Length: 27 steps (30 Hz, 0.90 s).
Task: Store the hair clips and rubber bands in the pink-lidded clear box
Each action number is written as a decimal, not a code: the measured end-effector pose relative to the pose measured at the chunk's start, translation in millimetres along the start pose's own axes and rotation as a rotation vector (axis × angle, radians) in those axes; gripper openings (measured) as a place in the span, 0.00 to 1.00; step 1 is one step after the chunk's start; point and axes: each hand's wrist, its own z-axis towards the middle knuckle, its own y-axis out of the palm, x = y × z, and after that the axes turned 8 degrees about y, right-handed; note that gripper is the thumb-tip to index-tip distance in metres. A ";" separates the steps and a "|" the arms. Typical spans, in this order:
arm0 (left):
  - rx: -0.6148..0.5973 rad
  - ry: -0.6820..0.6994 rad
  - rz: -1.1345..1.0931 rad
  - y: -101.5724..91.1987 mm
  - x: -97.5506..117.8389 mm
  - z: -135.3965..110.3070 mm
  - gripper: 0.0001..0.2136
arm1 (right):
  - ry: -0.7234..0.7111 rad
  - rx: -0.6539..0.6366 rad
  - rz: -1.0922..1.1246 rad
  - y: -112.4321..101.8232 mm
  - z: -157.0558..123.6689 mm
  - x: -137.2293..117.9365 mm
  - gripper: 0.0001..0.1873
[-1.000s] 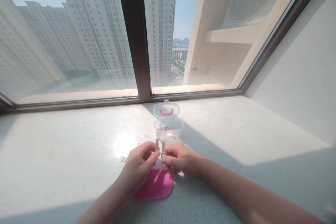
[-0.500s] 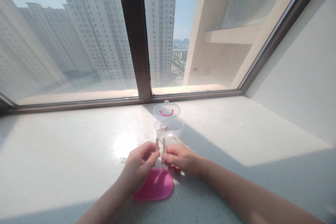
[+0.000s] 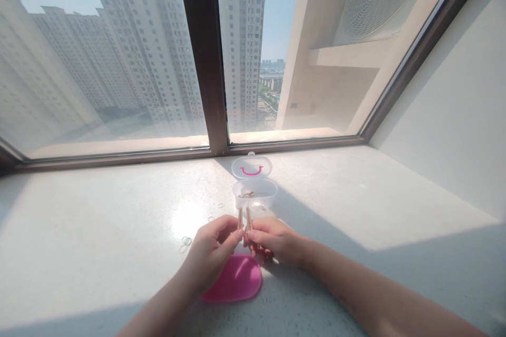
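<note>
Well off the far edge of the windowsill (image 3: 98, 231), pinching gold clip (image 3: 240, 217) in left hand (image 3: 213, 245); second clip (image 3: 249, 217), just beside, in right hand (image 3: 277, 241).

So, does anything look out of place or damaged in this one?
Mildly: several thin rings lie scattered on the white sill, left of and beyond the left hand, outside the open clear box. That looks untidy, though possibly deliberate. Nothing looks clearly spilled or damaged.

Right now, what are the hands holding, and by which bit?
The left hand pinches a slim clip-like piece by its lower part; the right hand pinches a similar piece the same way. Both tops stick up.
</note>
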 end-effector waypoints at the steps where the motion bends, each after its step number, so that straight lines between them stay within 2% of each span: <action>1: 0.001 0.004 -0.001 -0.1 -0.2 0.2 0.12 | -0.001 0.000 -0.007 0.2 -0.3 -0.7 0.14; 10: 0.012 0.046 0.004 -0.1 1.0 0.8 0.11 | -0.018 -0.001 -0.070 2.5 -3.5 -7.3 0.13; 18: 0.013 0.025 -0.012 0.2 -2.2 -0.2 0.11 | -0.033 0.020 -0.086 3.2 -1.5 -5.1 0.13; 27: 0.029 0.029 -0.049 1.7 0.3 -0.2 0.12 | -0.013 0.051 -0.126 5.9 -4.2 -14.7 0.12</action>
